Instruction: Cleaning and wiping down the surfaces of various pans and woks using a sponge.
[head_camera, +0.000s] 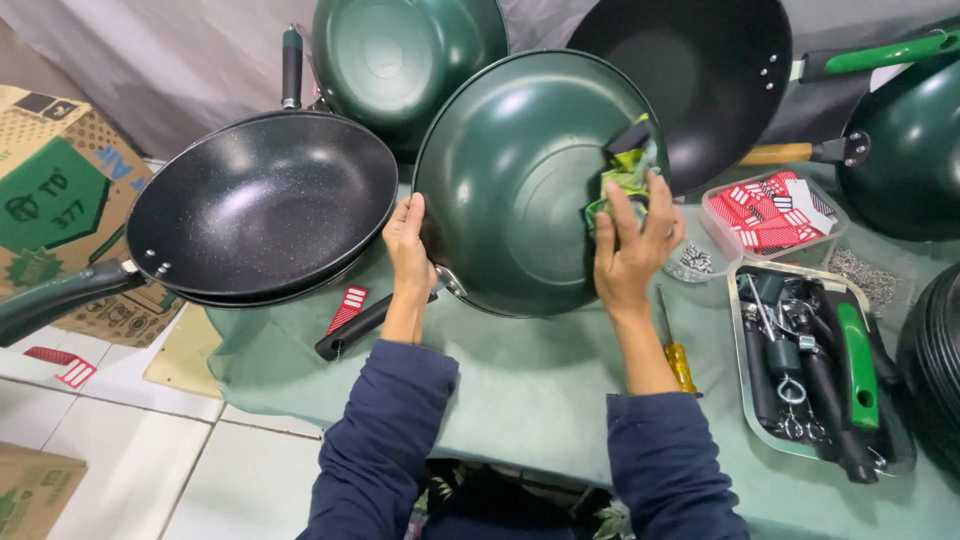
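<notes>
A dark green wok (520, 190) stands tilted on its edge on the green-covered table (540, 390), its outer bottom facing me. My left hand (407, 250) grips its rim at the lower left. My right hand (632, 245) presses a crumpled green and black cloth (627, 170) against the wok's right side. A black handle with a red tag (350, 322) lies on the table just below my left hand.
Stacked black woks (262, 205) sit at left, more green and black woks behind and right. A tray of handles and hardware (815, 365), a clear box of red tags (772, 210), a yellow-handled screwdriver (676, 350), screws (865, 275) and cardboard boxes (55, 190) surround.
</notes>
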